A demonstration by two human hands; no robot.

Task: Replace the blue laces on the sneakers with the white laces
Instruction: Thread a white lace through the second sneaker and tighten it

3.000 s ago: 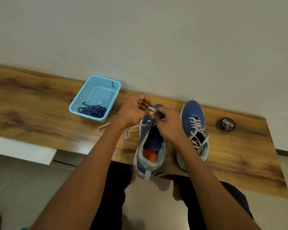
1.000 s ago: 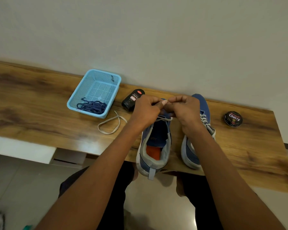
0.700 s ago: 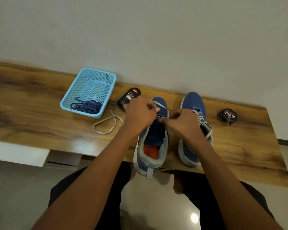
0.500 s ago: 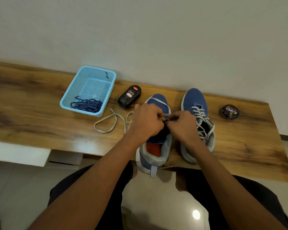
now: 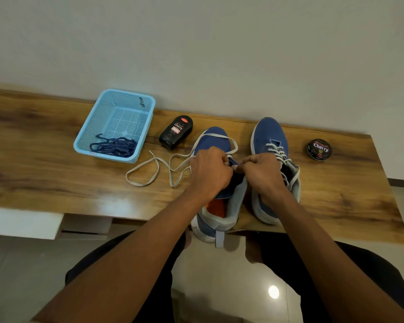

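Left hand: your left hand (image 5: 210, 170) sits over the throat of the left sneaker (image 5: 216, 183), fingers curled tight; they seem to pinch the white lace (image 5: 173, 164) at the eyelets, though the grip itself is hidden under your knuckles.
Right hand: your right hand (image 5: 261, 170) is curled the same way, fingertips meeting the left hand's over the same shoe and pinching a short bit of lace.
White lace: one loop runs over the toe of the left sneaker; the loose rest trails left across the wooden bench (image 5: 44, 178).
Right sneaker: the right sneaker (image 5: 272, 145) stands just right of the first, already laced white.
Blue laces: the blue laces (image 5: 116, 146) lie bunched in the near corner of the light blue basket (image 5: 117, 94), far left.
Polish: a black bottle (image 5: 175, 132) lies between basket and shoes; a round tin (image 5: 318, 149) sits far right.
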